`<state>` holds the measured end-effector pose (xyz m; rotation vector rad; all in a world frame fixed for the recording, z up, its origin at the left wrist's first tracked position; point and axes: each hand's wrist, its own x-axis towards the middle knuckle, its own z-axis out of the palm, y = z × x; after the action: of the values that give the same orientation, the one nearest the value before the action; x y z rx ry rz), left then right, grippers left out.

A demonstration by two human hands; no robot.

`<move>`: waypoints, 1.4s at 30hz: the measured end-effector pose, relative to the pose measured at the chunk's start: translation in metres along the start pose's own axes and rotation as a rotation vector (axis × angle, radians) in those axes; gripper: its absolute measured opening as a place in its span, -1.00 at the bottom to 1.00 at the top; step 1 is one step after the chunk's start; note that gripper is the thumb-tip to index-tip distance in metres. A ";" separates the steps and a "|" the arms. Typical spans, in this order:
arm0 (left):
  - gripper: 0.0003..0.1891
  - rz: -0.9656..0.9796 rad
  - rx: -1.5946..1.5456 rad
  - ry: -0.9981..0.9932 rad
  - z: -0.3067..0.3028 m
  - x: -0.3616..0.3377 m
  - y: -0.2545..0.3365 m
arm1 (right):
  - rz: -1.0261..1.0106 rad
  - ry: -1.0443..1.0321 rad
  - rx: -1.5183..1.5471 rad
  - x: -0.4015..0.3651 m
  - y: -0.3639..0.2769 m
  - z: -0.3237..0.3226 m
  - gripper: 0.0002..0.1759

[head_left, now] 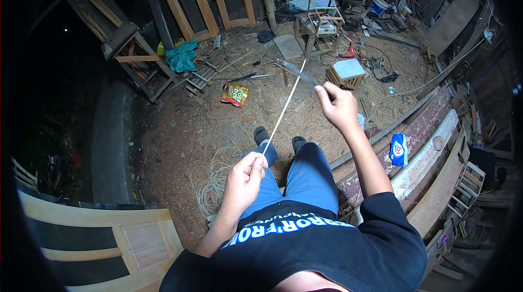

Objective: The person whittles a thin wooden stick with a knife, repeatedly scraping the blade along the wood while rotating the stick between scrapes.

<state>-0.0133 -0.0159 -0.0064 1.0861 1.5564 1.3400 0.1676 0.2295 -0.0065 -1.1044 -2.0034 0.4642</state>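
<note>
My left hand [246, 181] is closed round the near end of a thin, pale bamboo strip [283, 110]. The strip slants up and away from my lap over the ground. In my right hand [340, 107] is a knife [308, 78], its blade pointing up and to the left. The blade crosses the strip near its far end in this view, and the knife's handle is hidden in my fist. A loose coil of thin strips [211, 185] lies on the ground beside my left leg.
A snack bag [235, 94] lies ahead on the littered ground. A wooden crate [346, 74] with a pale top stands at right, near a red power tool [350, 52] and cables. Planks [427, 155] run along my right, with a blue packet [399, 150] on them. A wooden panel [147, 243] is at lower left.
</note>
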 end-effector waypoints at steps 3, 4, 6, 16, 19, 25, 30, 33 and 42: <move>-0.80 0.005 -0.016 -0.023 0.002 0.003 0.002 | 0.055 -0.153 0.335 -0.009 0.001 0.010 -0.64; -0.80 0.000 -0.025 -0.044 0.002 0.004 0.003 | 0.062 -0.201 0.466 -0.015 -0.007 0.016 -0.65; -0.80 -0.025 0.021 -0.071 0.002 0.006 0.002 | 0.076 -0.282 0.654 -0.018 -0.022 0.019 -0.72; -0.75 -0.089 -0.165 -0.171 0.011 0.029 0.003 | 0.222 -0.299 0.845 -0.012 -0.050 0.014 -0.79; -0.74 -0.008 -0.198 -0.140 0.013 0.036 0.002 | 0.153 -0.243 0.778 -0.014 -0.052 0.014 -0.76; -0.74 0.042 -0.243 -0.112 0.011 0.039 0.009 | 0.013 -0.206 0.325 -0.023 -0.043 0.000 -0.67; -0.74 0.021 -0.231 -0.089 0.013 0.039 0.008 | -0.439 -0.231 0.115 -0.060 -0.056 -0.002 -0.71; -0.74 -0.030 -0.220 -0.087 0.014 0.035 0.010 | -0.305 -0.178 0.103 -0.052 -0.048 -0.005 -0.67; -0.71 -0.047 -0.193 -0.036 0.018 0.034 0.019 | -0.463 -0.261 0.052 -0.052 -0.054 -0.014 -0.59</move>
<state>-0.0053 0.0229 0.0094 0.9433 1.3864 1.3992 0.1657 0.1561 0.0126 -0.5368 -2.3717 0.4260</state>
